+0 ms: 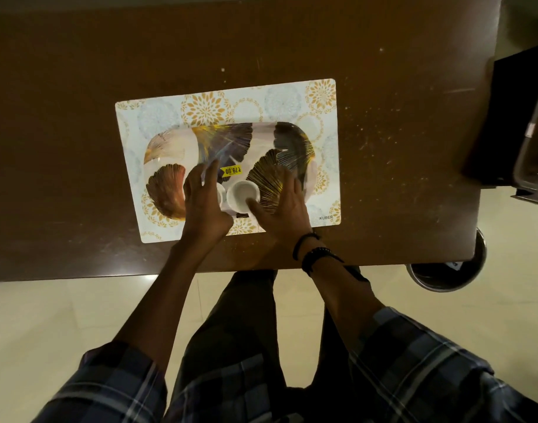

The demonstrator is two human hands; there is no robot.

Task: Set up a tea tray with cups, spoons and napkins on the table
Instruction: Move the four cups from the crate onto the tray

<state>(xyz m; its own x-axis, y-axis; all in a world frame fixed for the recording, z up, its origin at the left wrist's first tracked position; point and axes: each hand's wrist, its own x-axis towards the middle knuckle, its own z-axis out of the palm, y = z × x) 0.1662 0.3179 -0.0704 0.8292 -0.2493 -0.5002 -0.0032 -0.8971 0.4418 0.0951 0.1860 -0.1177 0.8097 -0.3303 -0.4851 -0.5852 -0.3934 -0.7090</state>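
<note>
A leaf-patterned tray [261, 138] with a yellow price sticker [231, 170] lies on a white and gold placemat [206, 108] on the brown table [78, 87]. Two small white cups stand side by side at the tray's near edge. My left hand [203, 203] covers most of the left cup [221, 195], fingers curled around it. My right hand [279, 206] is beside the right cup [242, 195], thumb touching its near rim, fingers spread over the tray. No spoons or napkins are in view.
A dark chair or cabinet [517, 123] stands off the table's right end. A round steel bin [447, 270] sits on the pale floor under the table's near right corner. My legs are close to the table's near edge.
</note>
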